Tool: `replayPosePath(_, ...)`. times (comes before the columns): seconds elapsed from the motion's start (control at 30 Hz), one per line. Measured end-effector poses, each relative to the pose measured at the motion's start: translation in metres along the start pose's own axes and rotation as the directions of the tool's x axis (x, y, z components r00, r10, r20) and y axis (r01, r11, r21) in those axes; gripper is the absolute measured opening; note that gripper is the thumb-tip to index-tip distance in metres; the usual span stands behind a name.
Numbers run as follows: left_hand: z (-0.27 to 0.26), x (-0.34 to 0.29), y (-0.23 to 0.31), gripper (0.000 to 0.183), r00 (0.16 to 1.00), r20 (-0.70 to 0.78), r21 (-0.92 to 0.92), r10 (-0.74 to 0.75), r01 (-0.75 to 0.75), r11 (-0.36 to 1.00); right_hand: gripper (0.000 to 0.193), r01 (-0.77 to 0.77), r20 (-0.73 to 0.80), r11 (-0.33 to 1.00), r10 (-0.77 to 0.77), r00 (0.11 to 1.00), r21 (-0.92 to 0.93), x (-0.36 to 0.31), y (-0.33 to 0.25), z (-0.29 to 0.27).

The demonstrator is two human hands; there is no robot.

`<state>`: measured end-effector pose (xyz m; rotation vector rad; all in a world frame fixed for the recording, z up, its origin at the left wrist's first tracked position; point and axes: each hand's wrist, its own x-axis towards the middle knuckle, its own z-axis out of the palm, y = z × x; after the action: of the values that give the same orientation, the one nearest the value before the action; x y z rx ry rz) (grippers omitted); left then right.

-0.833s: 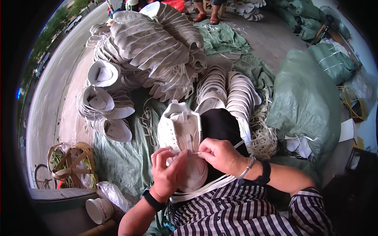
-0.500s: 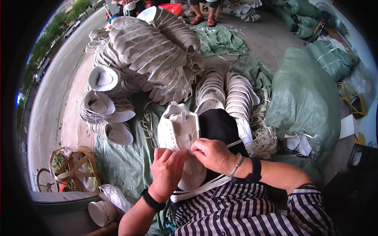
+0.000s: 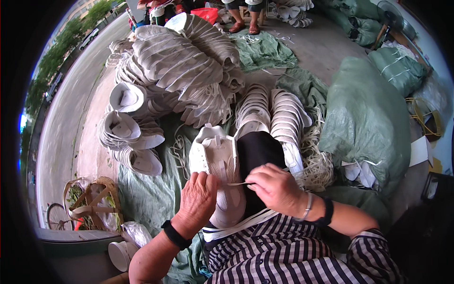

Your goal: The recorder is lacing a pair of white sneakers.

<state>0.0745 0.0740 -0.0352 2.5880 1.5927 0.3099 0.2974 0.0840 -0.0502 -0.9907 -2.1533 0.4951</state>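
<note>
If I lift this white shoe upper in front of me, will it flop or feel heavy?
The white shoe upper probably keeps its general shape, since its collar stands open and its toe looks rounded. It's likely light: similar uppers nest closely in stacks, suggesting thin walls. Its mesh areas may dent when pressed.

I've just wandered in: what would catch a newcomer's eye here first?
Probably the huge heap of stacked whitish shoe uppers at the upper left. Next comes the single white mesh-fronted shoe near the centre, with the left hand by its left edge and the right hand pinching a thin white lace over it. A big, bulging green sack stands out on the right.
</note>
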Motion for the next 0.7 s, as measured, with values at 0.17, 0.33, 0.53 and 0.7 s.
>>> replayPosePath(0.17, -0.007, -0.004, 0.005, 0.017, 0.995, -0.005, 0.134, 0.095, -0.094, 0.987, 0.012, -0.123, 0.305, 0.974, 0.059, 0.95, 0.193, -0.014, -0.004, -0.01)
replayPosePath(0.33, -0.011, 0.003, 0.015, 0.015, 0.957, 0.141, 0.305, 0.255, -0.287, 0.908, 0.023, -0.754, 0.718, 0.527, 0.337, 0.609, 0.392, -0.011, -0.002, 0.001)
replayPosePath(0.53, -0.017, 0.016, 0.002, 0.015, 0.959, 0.246, 0.103, 0.141, -0.171, 0.98, 0.037, -0.877, 0.885, -0.198, 0.266, 0.382, 0.438, -0.013, 0.012, 0.002)
replayPosePath(0.7, -0.043, -0.013, -0.01, 0.008, 0.989, 0.025, -0.438, -0.147, 0.143, 0.887, 0.04, -0.575, 0.789, -0.57, 0.241, 0.565, 0.586, -0.015, 0.018, 0.003)
